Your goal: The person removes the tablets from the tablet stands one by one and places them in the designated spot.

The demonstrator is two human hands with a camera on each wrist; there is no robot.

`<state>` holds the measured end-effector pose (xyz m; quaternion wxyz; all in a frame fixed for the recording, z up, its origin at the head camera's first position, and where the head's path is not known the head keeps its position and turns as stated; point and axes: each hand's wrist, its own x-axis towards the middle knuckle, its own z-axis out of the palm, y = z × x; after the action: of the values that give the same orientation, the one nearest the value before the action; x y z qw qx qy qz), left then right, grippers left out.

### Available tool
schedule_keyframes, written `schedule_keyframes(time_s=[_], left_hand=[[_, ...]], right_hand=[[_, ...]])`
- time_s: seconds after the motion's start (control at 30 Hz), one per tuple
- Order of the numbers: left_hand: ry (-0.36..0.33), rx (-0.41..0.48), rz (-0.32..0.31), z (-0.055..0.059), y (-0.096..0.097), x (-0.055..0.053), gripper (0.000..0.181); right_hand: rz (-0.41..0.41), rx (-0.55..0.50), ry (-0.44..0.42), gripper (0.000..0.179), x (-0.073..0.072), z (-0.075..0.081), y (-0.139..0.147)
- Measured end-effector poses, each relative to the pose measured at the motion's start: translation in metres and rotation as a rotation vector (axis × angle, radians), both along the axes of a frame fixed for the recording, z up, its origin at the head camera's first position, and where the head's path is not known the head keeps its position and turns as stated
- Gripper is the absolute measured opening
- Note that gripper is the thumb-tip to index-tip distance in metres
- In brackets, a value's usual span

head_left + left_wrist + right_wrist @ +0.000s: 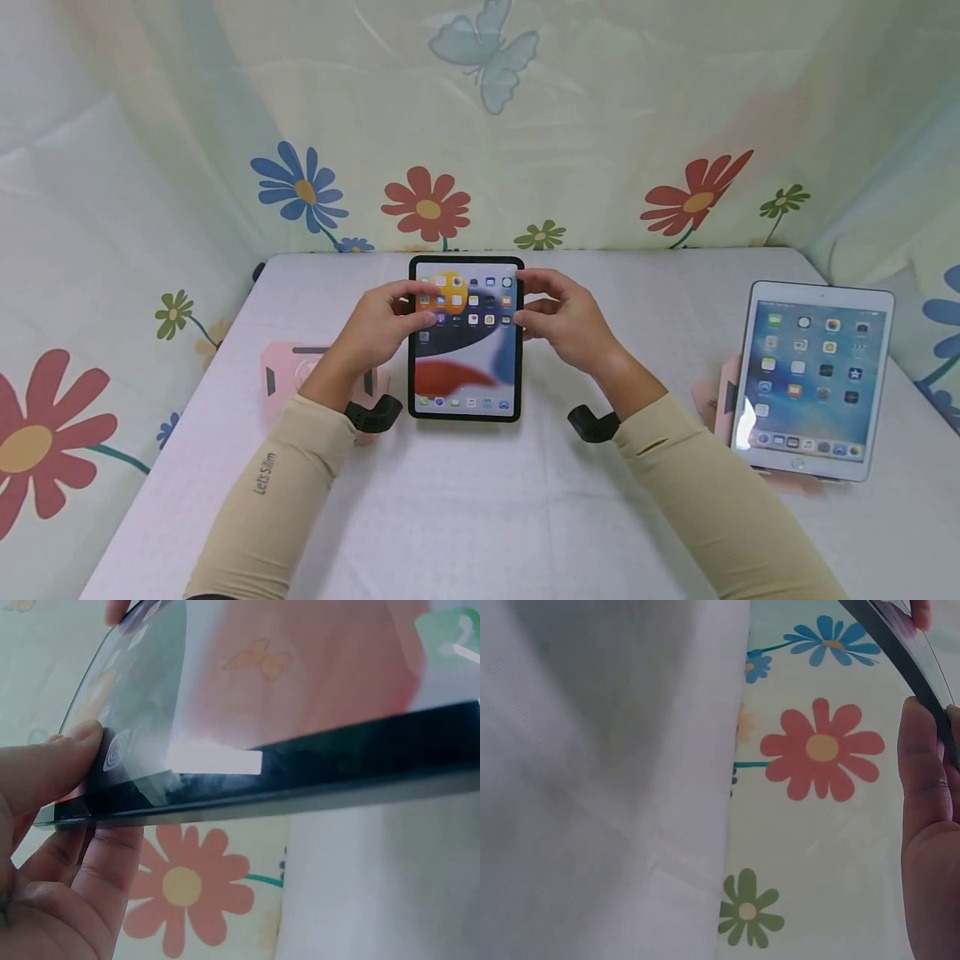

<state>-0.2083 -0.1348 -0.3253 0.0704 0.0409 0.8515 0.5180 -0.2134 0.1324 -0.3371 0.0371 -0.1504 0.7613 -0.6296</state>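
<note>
A black-framed tablet [467, 375] with its screen lit stands in portrait between both hands, over the middle of the table. My left hand [381, 327] grips its left side; in the left wrist view the thumb [81, 746] presses on the screen and the other fingers lie behind. At the opposite edge, my right hand [564, 321] pinches the upper right side between thumb and fingers. The right wrist view catches only a strip of the tablet [900, 656], with fingers [924, 765] against its back. Most of the tablet's back is hidden.
A pink case [279, 367] with black slots lies on the left, partly under my left forearm. To the right, a white tablet [813, 375] with a lit screen leans on a pink stand case [726, 400]. A flowered cloth [592, 125] hangs behind the white-covered table [510, 517].
</note>
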Motion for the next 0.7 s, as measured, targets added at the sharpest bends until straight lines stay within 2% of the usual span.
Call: schedule_keyframes(time_s=[0.4, 0.7], left_hand=[[-0.048, -0.012, 0.044, -0.009, 0.012, -0.004, 0.037], [-0.081, 0.026, 0.054, -0.018, 0.023, -0.008, 0.036]], right_hand=[[-0.013, -0.013, -0.041, 0.054, -0.001, -0.009, 0.005], [-0.030, 0.023, -0.057, 0.055, -0.005, -0.017, 0.012]])
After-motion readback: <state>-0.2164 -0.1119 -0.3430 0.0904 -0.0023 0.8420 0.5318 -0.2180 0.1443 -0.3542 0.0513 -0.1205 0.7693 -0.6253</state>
